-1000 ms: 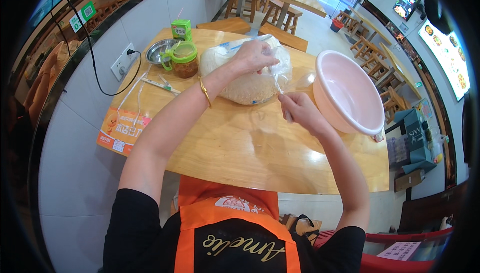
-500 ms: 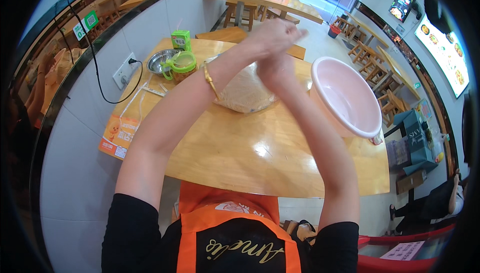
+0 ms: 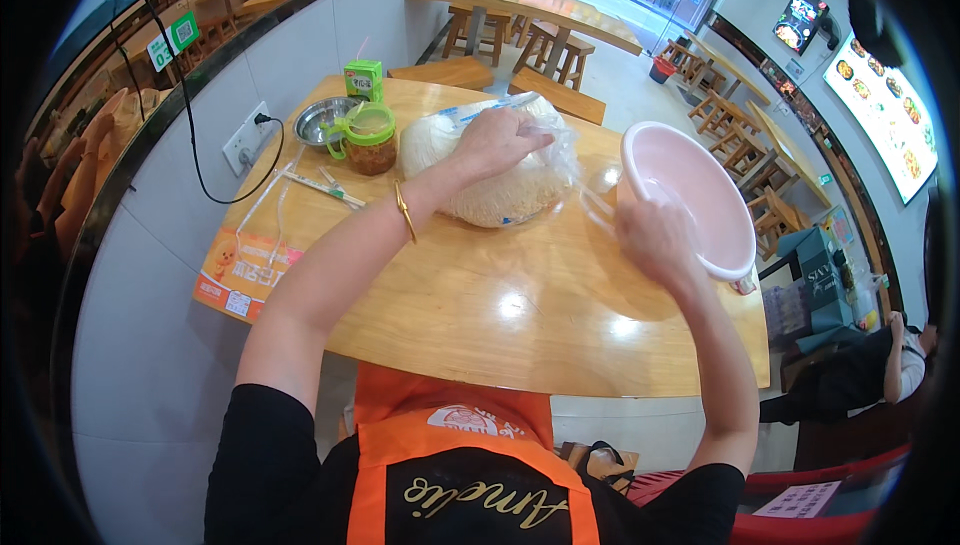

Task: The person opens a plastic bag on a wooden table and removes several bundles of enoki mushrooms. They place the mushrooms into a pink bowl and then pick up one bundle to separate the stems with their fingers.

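Note:
A large, round clear plastic bag (image 3: 500,203) filled with something pale and crumbly sits on the wooden table in front of me. My left hand (image 3: 495,143) is closed on the gathered plastic at the top of the bag. To the right, my right hand (image 3: 655,243) is curled and blurred, held apart from the bag and in front of the pink basin (image 3: 708,195). A thin whitish strip (image 3: 597,207) trails from its fingers, smeared by motion. Its exact kind is hard to make out.
Left of the bag stand a green-lidded jar (image 3: 372,153), a metal bowl (image 3: 312,125) and a green carton (image 3: 363,81). A long white ribbon (image 3: 255,207) and a narrow paper-wrapped stick (image 3: 325,188) lie near the wall. Another person (image 3: 850,375) is at far right.
My hands were raised together above the bag. They have come apart: the left has lowered onto the bag's top, and the right has swung right and nearer me with the strip.

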Available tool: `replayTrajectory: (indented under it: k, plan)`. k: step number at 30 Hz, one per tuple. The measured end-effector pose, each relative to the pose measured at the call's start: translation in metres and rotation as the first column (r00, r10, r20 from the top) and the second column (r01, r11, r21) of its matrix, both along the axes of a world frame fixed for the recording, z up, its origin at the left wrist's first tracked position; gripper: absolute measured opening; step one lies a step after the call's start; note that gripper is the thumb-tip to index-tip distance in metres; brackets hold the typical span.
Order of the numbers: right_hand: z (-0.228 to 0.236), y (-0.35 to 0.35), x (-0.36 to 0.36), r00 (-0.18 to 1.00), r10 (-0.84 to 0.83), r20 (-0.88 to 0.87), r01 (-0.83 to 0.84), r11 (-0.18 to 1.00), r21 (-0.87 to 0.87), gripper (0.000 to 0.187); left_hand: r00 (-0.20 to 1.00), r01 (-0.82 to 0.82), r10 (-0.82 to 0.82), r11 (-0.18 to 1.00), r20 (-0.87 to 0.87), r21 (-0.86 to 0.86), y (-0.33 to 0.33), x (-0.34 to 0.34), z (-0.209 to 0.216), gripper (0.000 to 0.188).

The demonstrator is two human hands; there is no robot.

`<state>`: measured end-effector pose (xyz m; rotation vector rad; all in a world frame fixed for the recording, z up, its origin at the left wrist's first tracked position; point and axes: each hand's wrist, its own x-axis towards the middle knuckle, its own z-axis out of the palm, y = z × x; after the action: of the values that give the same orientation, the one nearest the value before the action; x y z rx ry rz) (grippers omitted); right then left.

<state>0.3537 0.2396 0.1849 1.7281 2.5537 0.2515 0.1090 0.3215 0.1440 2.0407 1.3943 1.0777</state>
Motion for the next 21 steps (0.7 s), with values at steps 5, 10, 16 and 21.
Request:
replayTrajectory:
  k: [5, 10, 16, 21]
  plan:
    - [0.005, -0.046, -0.037, 0.880, 0.433, -0.194, -0.459, 0.880, -0.121, 0.016, 0.997, 0.082, -0.082, 0.983, 0.012, -0.166, 0.001, 0.007, 0.007, 0.035]
    - [0.036, -0.007, -0.050, 0.409, -0.070, -0.910, -0.458, 0.846, -0.271, 0.022, 0.950, 0.208, -0.131, 0.942, 0.284, -0.263, -0.006, -0.003, 0.010, 0.026]
    - [0.028, 0.046, -0.010, 0.133, -0.199, -0.971, -0.294, 0.928, -0.230, 0.025, 0.799, 0.539, -0.523, 0.842, 0.296, 0.030, -0.011, -0.026, -0.010, 0.019]
    - [0.000, 0.088, -0.005, -0.248, -0.355, -0.901, -0.328, 0.906, -0.267, 0.023, 0.846, 0.529, -0.410, 0.721, -0.341, 0.447, -0.038, -0.019, -0.033, 0.018]
